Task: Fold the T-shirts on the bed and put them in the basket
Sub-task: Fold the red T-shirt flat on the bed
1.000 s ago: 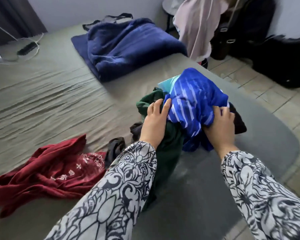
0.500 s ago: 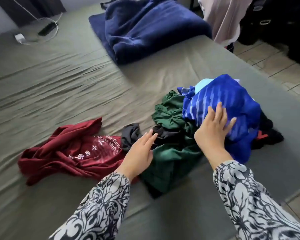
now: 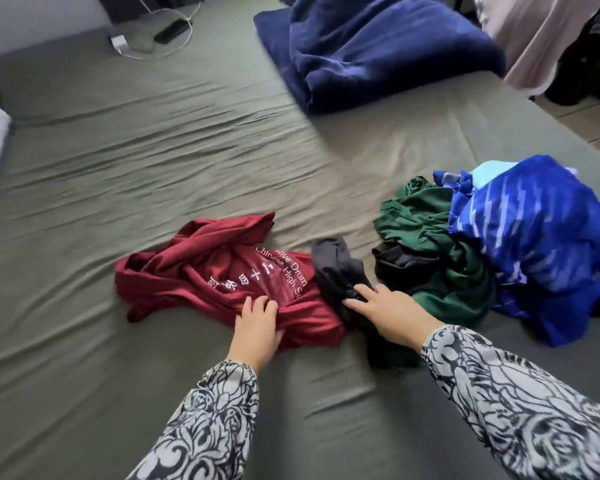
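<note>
Bed | L hand fingers clutch red tee | R hand fingers loose on dark tee

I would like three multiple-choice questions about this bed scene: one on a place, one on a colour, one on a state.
1. Where does the folded dark blue blanket lie?
A. at the far side of the olive-green bed sheet
B. under the dark red printed T-shirt
C. on the floor

2. What colour is the print on the dark red T-shirt?
A. yellow
B. white
C. black

3. What is the left hand doing?
A. resting on bare sheet
B. hanging in the air
C. gripping the red T-shirt

Answers: 1 A, it sits far behind the clothes; 2 B, the letters are white; 3 C, fingers and thumb close on red cloth.
</note>
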